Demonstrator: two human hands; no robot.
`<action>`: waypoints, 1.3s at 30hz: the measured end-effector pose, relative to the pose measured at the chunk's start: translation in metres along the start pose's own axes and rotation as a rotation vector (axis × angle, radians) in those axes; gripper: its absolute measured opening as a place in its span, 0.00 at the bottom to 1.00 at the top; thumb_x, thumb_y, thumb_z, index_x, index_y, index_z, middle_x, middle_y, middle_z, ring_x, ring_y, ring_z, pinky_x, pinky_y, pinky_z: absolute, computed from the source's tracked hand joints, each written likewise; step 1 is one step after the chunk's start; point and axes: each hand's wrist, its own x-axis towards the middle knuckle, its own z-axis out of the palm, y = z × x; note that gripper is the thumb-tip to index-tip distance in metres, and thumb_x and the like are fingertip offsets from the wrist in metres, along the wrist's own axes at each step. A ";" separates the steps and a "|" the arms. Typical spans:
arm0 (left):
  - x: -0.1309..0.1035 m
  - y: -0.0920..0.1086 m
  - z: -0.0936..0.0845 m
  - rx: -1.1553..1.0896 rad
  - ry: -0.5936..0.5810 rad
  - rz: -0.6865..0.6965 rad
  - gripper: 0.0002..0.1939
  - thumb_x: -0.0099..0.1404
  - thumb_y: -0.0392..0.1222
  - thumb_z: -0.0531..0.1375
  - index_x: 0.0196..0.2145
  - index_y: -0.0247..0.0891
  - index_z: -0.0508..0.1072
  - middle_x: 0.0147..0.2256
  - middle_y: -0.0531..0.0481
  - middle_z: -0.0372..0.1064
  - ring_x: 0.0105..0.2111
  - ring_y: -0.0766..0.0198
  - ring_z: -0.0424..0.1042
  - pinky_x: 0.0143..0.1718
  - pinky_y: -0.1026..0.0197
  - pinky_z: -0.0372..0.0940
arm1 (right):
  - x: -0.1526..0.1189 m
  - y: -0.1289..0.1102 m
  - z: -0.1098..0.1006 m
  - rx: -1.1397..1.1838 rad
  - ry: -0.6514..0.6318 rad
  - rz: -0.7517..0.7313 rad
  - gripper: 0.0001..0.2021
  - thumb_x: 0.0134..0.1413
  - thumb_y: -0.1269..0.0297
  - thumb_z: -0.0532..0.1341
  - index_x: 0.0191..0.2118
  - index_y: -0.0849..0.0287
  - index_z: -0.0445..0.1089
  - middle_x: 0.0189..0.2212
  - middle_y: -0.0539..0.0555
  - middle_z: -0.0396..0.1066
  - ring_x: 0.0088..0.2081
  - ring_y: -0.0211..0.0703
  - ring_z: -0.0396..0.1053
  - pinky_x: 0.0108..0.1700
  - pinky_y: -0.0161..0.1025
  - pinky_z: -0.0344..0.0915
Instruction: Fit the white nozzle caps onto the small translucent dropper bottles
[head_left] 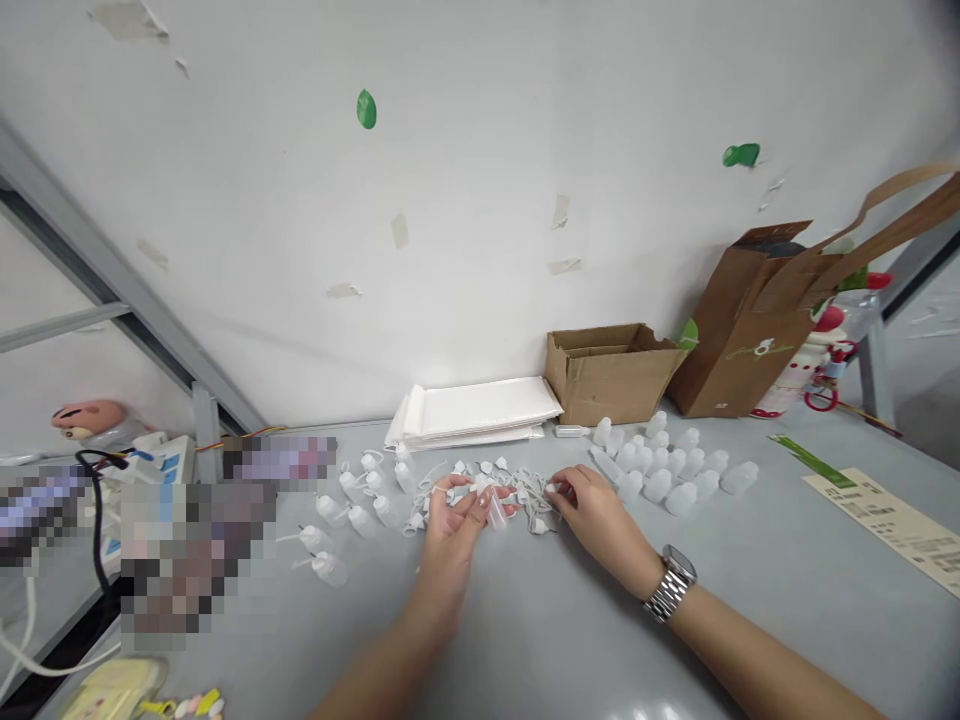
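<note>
1. White-strapped bottles (362, 521) are resting on the surface (525, 625), at nine o'clock from the left hand (454, 525).
2. That hand is pinching a clear bottle (497, 514); capping is seemingly underway.
3. Loose caps (540, 523) are lying around three o'clock.
4. The right hand (592, 507) is pinching a white piece (553, 488); the next move is probably requiring careful alignment.
5. More bottles (681, 497) are standing at its two o'clock.

Wall (480, 90) dotted with green patches (366, 109), white packets (480, 408) stacked before it, open cardboard box (619, 388) set just beside them, brown bag (739, 330) stood to its right, printed paper (889, 520) laid at far right, yellow case (112, 690) placed at lower left
</note>
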 end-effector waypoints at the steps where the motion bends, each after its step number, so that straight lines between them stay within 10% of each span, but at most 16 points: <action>1: 0.000 0.000 0.000 0.000 -0.006 0.002 0.18 0.55 0.46 0.64 0.35 0.44 0.57 0.31 0.53 0.76 0.35 0.58 0.75 0.44 0.54 0.59 | 0.000 0.000 0.001 -0.006 -0.003 0.001 0.04 0.53 0.71 0.55 0.32 0.60 0.67 0.30 0.57 0.68 0.34 0.49 0.65 0.36 0.44 0.63; 31: 0.002 0.000 0.003 0.112 -0.029 -0.058 0.20 0.47 0.45 0.68 0.28 0.42 0.58 0.28 0.54 0.69 0.34 0.60 0.70 0.26 0.62 0.66 | -0.002 -0.012 -0.008 0.291 -0.011 0.055 0.05 0.56 0.65 0.54 0.38 0.58 0.62 0.30 0.52 0.68 0.30 0.42 0.67 0.34 0.40 0.65; 35: 0.004 -0.004 0.001 0.167 -0.045 -0.023 0.19 0.49 0.45 0.67 0.27 0.41 0.58 0.27 0.53 0.68 0.36 0.59 0.71 0.25 0.63 0.67 | -0.001 -0.013 -0.009 0.326 0.022 -0.038 0.15 0.55 0.68 0.53 0.50 0.58 0.59 0.36 0.54 0.67 0.32 0.41 0.67 0.37 0.42 0.66; 39: 0.007 -0.008 -0.003 0.208 -0.064 -0.001 0.20 0.47 0.45 0.68 0.27 0.41 0.57 0.27 0.53 0.68 0.42 0.53 0.71 0.25 0.62 0.68 | 0.000 -0.015 -0.012 0.293 0.040 -0.136 0.09 0.57 0.68 0.52 0.41 0.58 0.67 0.36 0.56 0.66 0.35 0.44 0.67 0.40 0.44 0.66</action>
